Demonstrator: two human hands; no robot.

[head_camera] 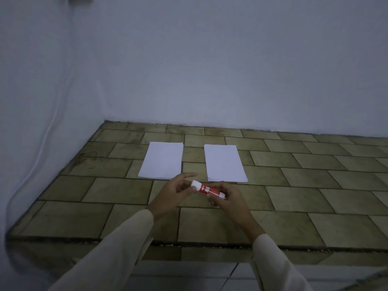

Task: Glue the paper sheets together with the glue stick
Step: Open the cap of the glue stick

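Observation:
Two white paper sheets lie side by side on the tiled surface, the left sheet (pixel 161 161) and the right sheet (pixel 224 163), a gap of bare tile between them. In front of them I hold a red and white glue stick (pixel 207 190) level above the tiles. My right hand (pixel 230 199) grips its red body. My left hand (pixel 175 191) pinches the white cap end between thumb and fingers, its other fingers stretched out. The cap sits on the stick.
The tiled ledge (pixel 294 185) ends at a front edge near my forearms, with a lower pale floor (pixel 189 274) beyond. White walls close in at the back and left. A white cable (pixel 48 131) runs down the left wall.

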